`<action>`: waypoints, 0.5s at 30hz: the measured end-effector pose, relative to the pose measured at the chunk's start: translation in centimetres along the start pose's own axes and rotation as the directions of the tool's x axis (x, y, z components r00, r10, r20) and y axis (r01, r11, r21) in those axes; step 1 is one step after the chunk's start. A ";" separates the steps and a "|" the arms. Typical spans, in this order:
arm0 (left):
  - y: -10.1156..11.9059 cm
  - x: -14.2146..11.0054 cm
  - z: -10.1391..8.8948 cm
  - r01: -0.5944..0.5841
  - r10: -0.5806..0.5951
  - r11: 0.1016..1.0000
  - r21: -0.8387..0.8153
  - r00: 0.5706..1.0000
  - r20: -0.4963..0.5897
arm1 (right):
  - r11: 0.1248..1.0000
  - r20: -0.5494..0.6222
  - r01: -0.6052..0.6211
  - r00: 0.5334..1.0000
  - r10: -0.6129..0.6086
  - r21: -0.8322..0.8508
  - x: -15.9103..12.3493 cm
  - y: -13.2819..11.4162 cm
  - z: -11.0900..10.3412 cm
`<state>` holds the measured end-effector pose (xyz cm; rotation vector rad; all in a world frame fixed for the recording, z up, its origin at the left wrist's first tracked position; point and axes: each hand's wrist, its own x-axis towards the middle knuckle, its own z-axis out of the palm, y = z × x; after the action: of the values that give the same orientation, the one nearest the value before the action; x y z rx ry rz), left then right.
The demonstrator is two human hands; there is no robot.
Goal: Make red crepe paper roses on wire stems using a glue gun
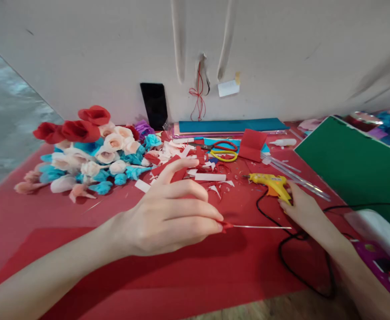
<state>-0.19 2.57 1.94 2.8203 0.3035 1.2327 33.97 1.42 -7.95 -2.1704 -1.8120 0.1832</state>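
Observation:
My left hand (168, 209) is closed round a thin wire stem (261, 227) with a bit of red paper at its near end. Most of that paper is hidden by my fingers, and the bare wire points right. My right hand (303, 206) grips the handle of a yellow hot glue gun (270, 181), whose nozzle points left. A black cord (281, 253) loops from the gun across the red tabletop (195, 275). Between the hands and the wall lie red and white paper scraps (211, 177).
Paper flowers (94, 155) are heaped at the left. Scissors (224, 154), a red paper square (252, 144) and clear glue sticks (298, 178) lie toward the back. A black phone (154, 104) leans on the wall. A green board (358, 164) stands at the right.

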 end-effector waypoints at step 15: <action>1.1 -0.5 -0.3 0.068 -0.065 0.995 0.066 0.997 -0.042 | 0.661 0.081 -0.088 0.996 0.042 0.745 -3.3 -5.3 -3.9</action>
<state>-0.57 1.41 1.99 2.8188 0.4456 1.2904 29.45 -1.60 -2.92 -1.6155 -1.3140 0.8583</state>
